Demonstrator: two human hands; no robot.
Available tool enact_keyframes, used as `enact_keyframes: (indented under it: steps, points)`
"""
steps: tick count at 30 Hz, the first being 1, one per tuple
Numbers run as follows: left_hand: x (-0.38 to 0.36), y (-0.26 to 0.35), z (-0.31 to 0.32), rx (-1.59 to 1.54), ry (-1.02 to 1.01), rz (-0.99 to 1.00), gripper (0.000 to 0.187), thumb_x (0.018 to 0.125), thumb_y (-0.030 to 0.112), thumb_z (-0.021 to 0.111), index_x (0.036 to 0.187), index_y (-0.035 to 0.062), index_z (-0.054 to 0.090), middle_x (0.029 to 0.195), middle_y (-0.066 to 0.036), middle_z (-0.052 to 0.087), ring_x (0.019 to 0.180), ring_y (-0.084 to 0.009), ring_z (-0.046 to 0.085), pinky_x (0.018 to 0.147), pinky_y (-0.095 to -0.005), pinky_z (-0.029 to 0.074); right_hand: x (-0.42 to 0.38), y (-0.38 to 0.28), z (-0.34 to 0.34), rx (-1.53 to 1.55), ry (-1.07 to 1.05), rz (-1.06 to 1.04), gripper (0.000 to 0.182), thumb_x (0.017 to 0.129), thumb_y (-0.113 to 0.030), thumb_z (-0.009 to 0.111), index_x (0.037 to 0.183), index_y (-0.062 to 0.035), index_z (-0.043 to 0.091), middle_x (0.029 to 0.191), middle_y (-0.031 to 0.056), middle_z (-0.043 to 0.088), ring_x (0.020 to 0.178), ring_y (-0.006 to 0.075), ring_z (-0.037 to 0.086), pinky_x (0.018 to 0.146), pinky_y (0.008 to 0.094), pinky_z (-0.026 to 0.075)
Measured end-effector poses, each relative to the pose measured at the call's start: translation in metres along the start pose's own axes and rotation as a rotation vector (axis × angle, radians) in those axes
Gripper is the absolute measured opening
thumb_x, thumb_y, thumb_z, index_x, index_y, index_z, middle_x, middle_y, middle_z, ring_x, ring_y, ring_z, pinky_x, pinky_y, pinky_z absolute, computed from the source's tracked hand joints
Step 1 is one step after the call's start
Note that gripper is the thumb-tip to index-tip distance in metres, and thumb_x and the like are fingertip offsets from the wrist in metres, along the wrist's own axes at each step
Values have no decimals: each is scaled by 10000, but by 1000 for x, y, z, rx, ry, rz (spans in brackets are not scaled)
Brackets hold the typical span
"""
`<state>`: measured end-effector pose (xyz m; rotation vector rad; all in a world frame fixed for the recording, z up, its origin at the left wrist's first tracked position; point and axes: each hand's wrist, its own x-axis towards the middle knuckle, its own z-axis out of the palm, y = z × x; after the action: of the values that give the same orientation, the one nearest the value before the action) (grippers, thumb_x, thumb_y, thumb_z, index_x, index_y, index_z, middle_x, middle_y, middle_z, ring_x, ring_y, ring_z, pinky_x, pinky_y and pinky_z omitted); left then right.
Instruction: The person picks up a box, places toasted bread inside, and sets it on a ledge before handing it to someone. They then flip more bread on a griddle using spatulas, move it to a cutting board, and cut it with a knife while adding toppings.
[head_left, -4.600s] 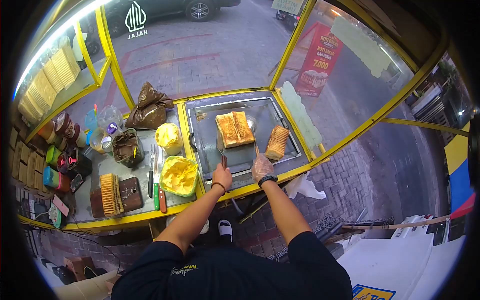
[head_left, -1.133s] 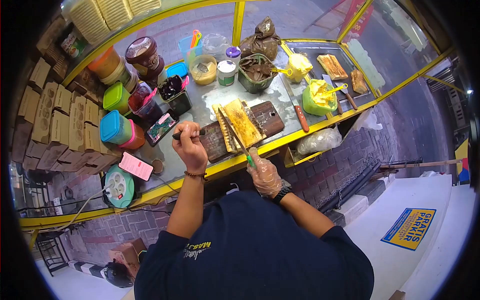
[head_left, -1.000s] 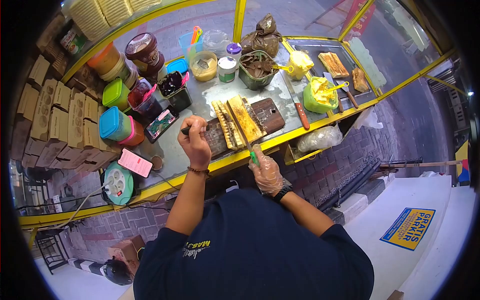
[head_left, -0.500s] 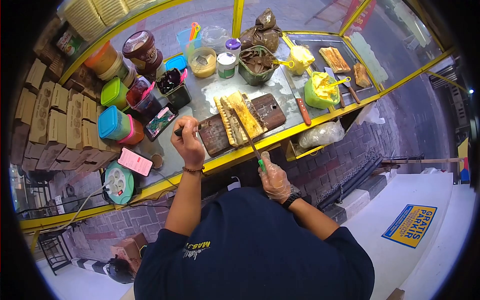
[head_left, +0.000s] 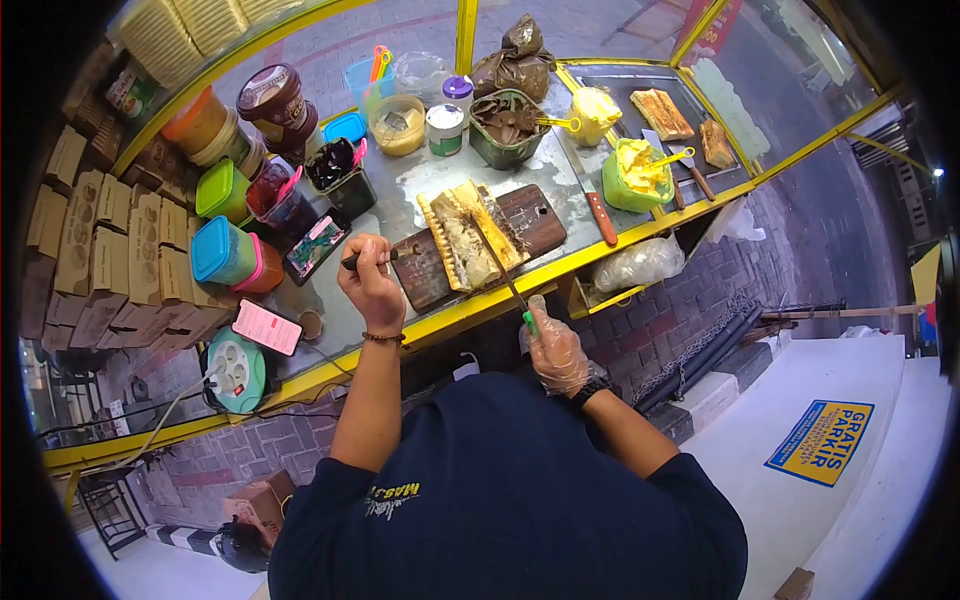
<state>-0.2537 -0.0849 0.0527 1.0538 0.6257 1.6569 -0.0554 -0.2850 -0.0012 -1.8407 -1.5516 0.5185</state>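
A: What is held in each grip?

B: The left hand (head_left: 372,285) is closed around a dark-handled tool (head_left: 368,260), whose tip is laid on the near-left corner of the wooden board (head_left: 530,215). The right hand (head_left: 556,348), covered by a clear plastic glove, is closed around the green handle of a knife (head_left: 508,283); the blade is laid lengthways across the toasted bread (head_left: 462,235).

A: Where is the bread placed?

B: It is laid on the board, split open, in the middle of the metal worktop (head_left: 440,180), just in front of the yellow rail.

A: What is seen around it?

B: A green tub of yellow spread (head_left: 634,178) is set to the right, and a tub of brown filling (head_left: 506,128) behind. Two more toasted pieces (head_left: 662,112) are laid on the griddle at far right. Coloured lidded tubs (head_left: 222,252) and a pink phone (head_left: 267,327) are placed to the left.

A: Can any writing be read?

B: "GRATIS PARKIR" is printed on a blue and yellow sign (head_left: 820,455) on the pavement. "MAS" is made out on the dark shirt; the rest is folded away. The jar labels are too small to be read.
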Motion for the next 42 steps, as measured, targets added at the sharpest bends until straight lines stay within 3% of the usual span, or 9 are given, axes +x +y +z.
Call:
enact_keyframes:
  steps: [8,16,20,23,27,31,35,39,42]
  points:
    - [7,12,-1,-124,27,128,204,956,61,454,758,58,409,726,-20,405,701,-119,370,682,-283,353,3,3,-4,8,-44,-5,429,899,-63,582,1312,39,529,1017,289,660,921,448,649,789,471,533]
    - [-1,2,6,20,-79,57,202,956,55,452,760,52,404,728,-27,405,698,-122,363,676,-282,344,4,13,-9,-74,-117,37,450,896,-47,570,1335,34,511,1088,277,651,956,436,649,814,465,537]
    - [7,16,-4,-86,-27,132,209,957,67,446,757,65,389,728,-31,418,694,-130,369,694,-300,364,9,12,-18,-86,-125,30,461,893,-28,573,1344,39,501,1087,276,651,964,427,653,810,450,541]
    - [14,17,10,-147,-32,91,210,961,76,447,761,68,385,725,-31,416,700,-136,375,701,-310,372,12,21,-16,-109,-35,-144,478,908,-84,566,1347,72,457,824,255,641,761,422,642,658,491,513]
    - [13,5,17,-59,-127,24,221,968,59,444,755,57,385,716,-26,397,698,-133,367,699,-303,367,12,26,-18,-106,-50,-117,480,896,-85,589,1341,55,477,824,236,640,763,412,635,665,482,508]
    - [8,12,2,-36,-73,47,226,968,65,444,752,60,379,716,-22,387,696,-128,358,704,-295,363,13,48,-20,133,-87,-149,523,865,-31,619,1365,34,478,833,214,634,744,394,617,661,457,490]
    - [23,18,19,-113,-49,90,213,967,68,446,762,59,389,732,-28,398,707,-132,374,705,-286,362,26,62,-25,130,-35,-202,523,858,-16,635,1363,3,500,871,207,646,764,377,627,684,443,500]
    - [26,4,38,59,-103,16,208,970,76,438,769,80,386,726,-21,380,701,-143,375,761,-342,391,43,70,-44,207,-62,-124,518,878,-19,614,1384,-18,498,849,203,647,734,362,639,677,421,507]
    - [19,4,29,96,-64,17,219,974,94,450,764,84,387,727,-19,377,701,-142,368,769,-341,384,57,77,-66,4,35,92,495,894,-66,580,1380,-24,498,792,204,612,693,372,620,616,448,481]
